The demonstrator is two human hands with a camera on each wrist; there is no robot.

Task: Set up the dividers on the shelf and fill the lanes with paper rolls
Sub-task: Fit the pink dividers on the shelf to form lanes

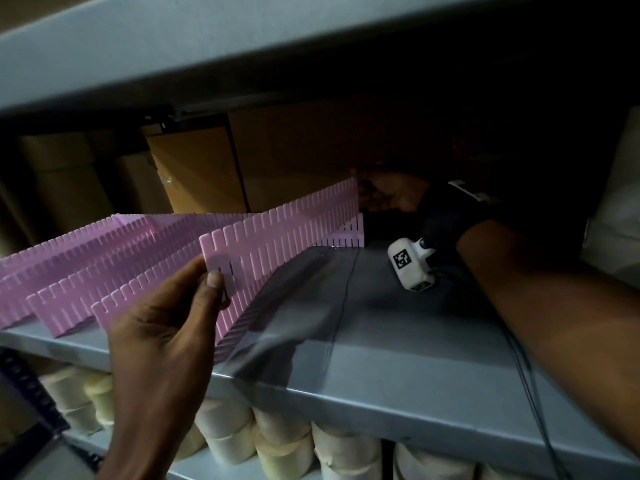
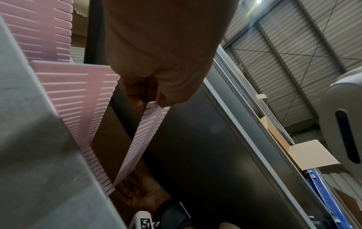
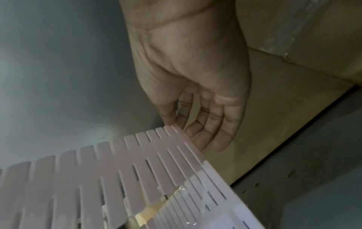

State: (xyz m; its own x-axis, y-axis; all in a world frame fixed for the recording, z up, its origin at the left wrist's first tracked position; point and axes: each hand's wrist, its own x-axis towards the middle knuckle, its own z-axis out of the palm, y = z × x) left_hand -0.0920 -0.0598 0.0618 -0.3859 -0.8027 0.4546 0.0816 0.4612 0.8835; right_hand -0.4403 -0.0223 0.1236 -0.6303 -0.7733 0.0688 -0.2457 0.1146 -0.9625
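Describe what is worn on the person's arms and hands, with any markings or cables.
Both hands are bare, with no gloves, and no sleeves show on the forearms. The right hand has a black strap round its wrist carrying a small white camera unit with a black-and-white square code marker; a thin black cable trails from it along the forearm. The left hand shows no strap in the head view.

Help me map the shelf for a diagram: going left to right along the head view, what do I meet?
Standing dividers → left hand → held divider → bare shelf → wrist camera → right forearm.
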